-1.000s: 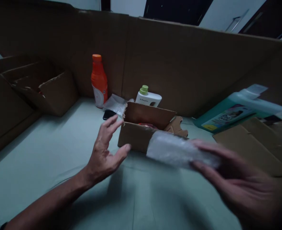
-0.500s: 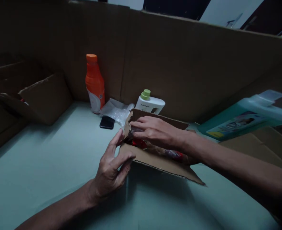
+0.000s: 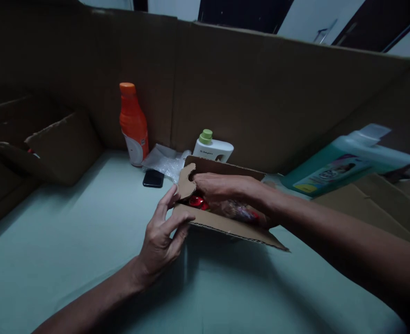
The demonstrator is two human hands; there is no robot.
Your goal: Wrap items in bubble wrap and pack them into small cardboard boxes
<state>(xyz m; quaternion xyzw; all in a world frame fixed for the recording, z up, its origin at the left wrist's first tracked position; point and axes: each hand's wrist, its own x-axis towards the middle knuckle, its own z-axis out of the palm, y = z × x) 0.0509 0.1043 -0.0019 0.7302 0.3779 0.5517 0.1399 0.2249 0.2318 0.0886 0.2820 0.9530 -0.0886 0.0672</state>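
Observation:
An open cardboard box (image 3: 226, 223) sits on the pale green surface with its flaps up. My left hand (image 3: 165, 236) grips its near left corner, thumb on the front flap and fingers at the left flap. Down inside the box reaches my right hand (image 3: 215, 185), its fingers hidden behind the flap and the contents. Close to that hand lies a shiny red item (image 3: 198, 202). A clear plastic-wrapped item (image 3: 240, 211) rests under my right wrist; its kind cannot be made out.
Behind the box stand an orange bottle (image 3: 133, 123), bubble wrap (image 3: 165, 160), a black phone-like object (image 3: 153, 178) and a white bottle with green cap (image 3: 212, 149). A large teal liquid bottle (image 3: 340, 162) leans at right. Another cardboard box (image 3: 66, 148) stands left, before a tall cardboard wall (image 3: 260, 93).
My right hand has sunk deeper into the box, and its fingers have gone out of sight. More of the left flap shows. My left hand keeps its hold; the view has shifted slightly.

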